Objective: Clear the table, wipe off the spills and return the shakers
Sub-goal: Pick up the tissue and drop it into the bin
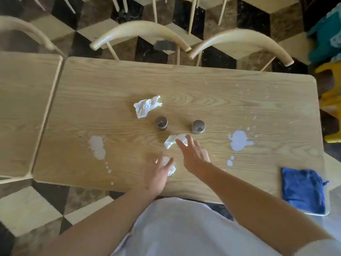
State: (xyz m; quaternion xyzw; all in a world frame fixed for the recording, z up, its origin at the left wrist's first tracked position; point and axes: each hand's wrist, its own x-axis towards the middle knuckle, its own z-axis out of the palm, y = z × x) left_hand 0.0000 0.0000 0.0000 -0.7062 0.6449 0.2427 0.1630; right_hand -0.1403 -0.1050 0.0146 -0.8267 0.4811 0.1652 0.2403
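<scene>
Two metal shakers stand upright mid-table, the left shaker and the right shaker. Three crumpled white napkins lie on the wooden table: a far napkin, a middle napkin and a near napkin. My right hand is spread with its fingertips on the middle napkin. My left hand hovers over the near napkin, fingers apart. White spills sit at the left and right, with small droplets around them.
A folded blue cloth lies at the table's near right corner. Two pale wooden chairs stand along the far edge. A second table abuts on the left. Yellow and teal objects sit beyond the right edge.
</scene>
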